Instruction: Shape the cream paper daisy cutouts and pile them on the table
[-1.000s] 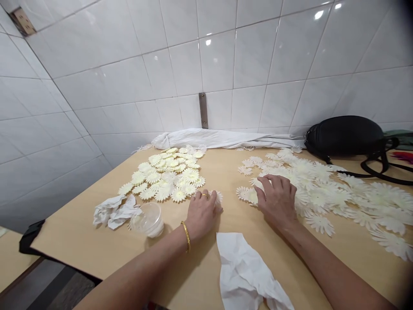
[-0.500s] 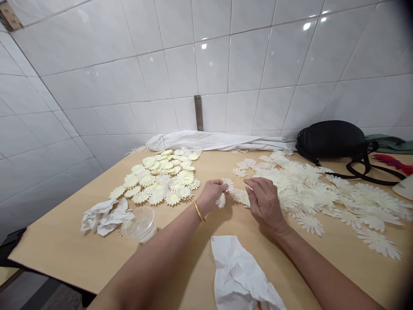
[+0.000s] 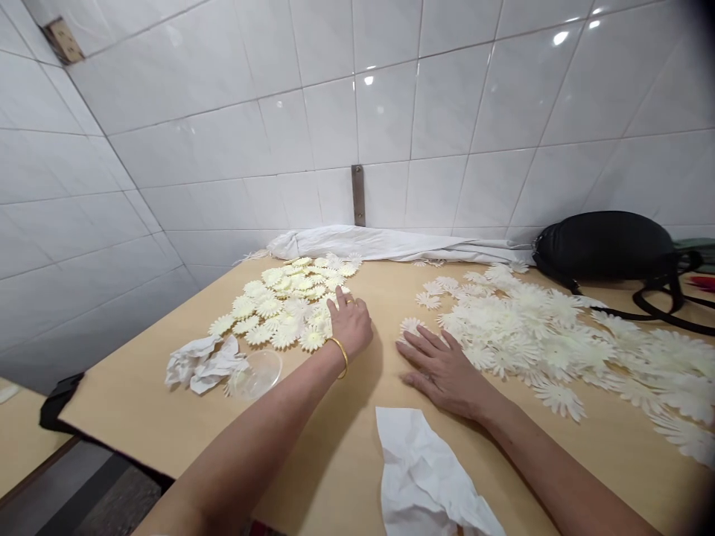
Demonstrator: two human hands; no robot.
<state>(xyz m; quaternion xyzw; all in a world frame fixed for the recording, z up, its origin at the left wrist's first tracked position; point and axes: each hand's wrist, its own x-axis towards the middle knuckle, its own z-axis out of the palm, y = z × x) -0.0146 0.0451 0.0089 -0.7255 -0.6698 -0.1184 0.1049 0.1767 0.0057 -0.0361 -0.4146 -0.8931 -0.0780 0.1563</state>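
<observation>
Across the table (image 3: 126,417), the far edge butts against a tiled wall (image 3: 391,97), and a rolled white cloth (image 3: 380,244) lies along it, while the left edge slants down toward us. A strip of pale wood shows between the two heaps at mid-table, and more of it lies along the near edge, so we have the most room there. On the table's left half sit the yellow daisies (image 3: 279,309), small flower cutouts overlapping in a loose heap. On its right half the white daisies (image 3: 536,335), larger and more feathery, spread in a wider sheet that runs off the view's right side. Our hands stand apart, one at each heap. Our left hand (image 3: 350,325), with a ring and a gold bangle (image 3: 338,356), rests its fingers on the heap's right edge; we cannot tell whether they pinch anything. Our right hand (image 3: 441,372) lies flat and open on the wood, its fingertips just beside the white daisies. Near the table's left edge, a clear plastic cup (image 3: 258,374) stands beside crumpled tissue (image 3: 204,365); its contents are too faint to tell. A second tissue (image 3: 424,476) lies at the near edge, and a black bag (image 3: 603,246) sits at the far right.
</observation>
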